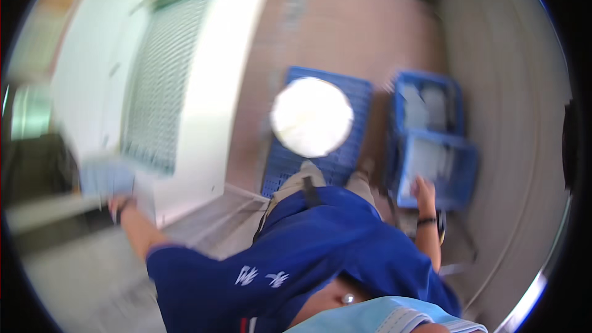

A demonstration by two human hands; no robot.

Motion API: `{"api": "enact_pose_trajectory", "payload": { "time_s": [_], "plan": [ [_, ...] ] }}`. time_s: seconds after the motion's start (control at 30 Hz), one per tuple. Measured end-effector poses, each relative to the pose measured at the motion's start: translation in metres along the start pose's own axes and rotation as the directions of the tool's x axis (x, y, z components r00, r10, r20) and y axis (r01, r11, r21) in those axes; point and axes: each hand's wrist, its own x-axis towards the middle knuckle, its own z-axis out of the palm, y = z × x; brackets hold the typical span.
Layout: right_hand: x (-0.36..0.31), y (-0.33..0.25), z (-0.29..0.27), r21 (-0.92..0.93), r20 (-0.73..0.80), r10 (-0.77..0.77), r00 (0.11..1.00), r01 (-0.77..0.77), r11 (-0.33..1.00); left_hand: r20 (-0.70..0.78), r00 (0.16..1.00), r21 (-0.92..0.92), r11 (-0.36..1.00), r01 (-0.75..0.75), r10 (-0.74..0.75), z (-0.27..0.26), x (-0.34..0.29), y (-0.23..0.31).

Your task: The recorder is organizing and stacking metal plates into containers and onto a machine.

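My left hand (119,203) is stretched out to the left, smeared by motion. It is at the lower edge of a pale blue box-like thing (106,176). Whether the fingers grip it I cannot tell. On the right, my right hand (423,191) hangs with its fingers curled in, and nothing sticks out of it. Under it in the picture is the near blue crate (468,172), which holds pale, blurred contents. A second blue crate (457,95) stands just beyond, with pale pieces inside.
A round white thing (312,117), glaring bright, lies on a blue slotted pallet (354,92) at my feet. To the left stands a large white cabinet (216,80) with a ribbed, greenish panel (166,74). A grey wall (518,86) runs along the right. Reddish floor (364,24) stretches ahead.
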Motion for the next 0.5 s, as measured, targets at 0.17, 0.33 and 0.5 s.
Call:
{"api": "enact_pose_trajectory", "payload": {
  "time_s": [0.17, 0.33, 0.5],
  "plan": [
    [0.058, 0.063, -0.048, 0.133, -0.193, 0.132, 0.972, -0.108, 0.985, 0.065, 0.997, 0.506, 0.86, -0.069, 0.042, -0.02, -0.054, -0.044],
    [0.083, 0.114, -0.159, 0.19, -0.44, 0.223, 0.87, -0.152, 0.97, -0.03, 0.761, -0.821, 0.451, 0.352, -0.649, -0.084, -0.075, -0.014],
    [0.15, 0.128, -0.209, -0.227, -0.543, 0.173, 0.822, -0.341, 0.912, -0.173, 0.746, -0.954, 0.299, 0.036, -0.643, -0.128, -0.126, 0.036]
  ]
}}
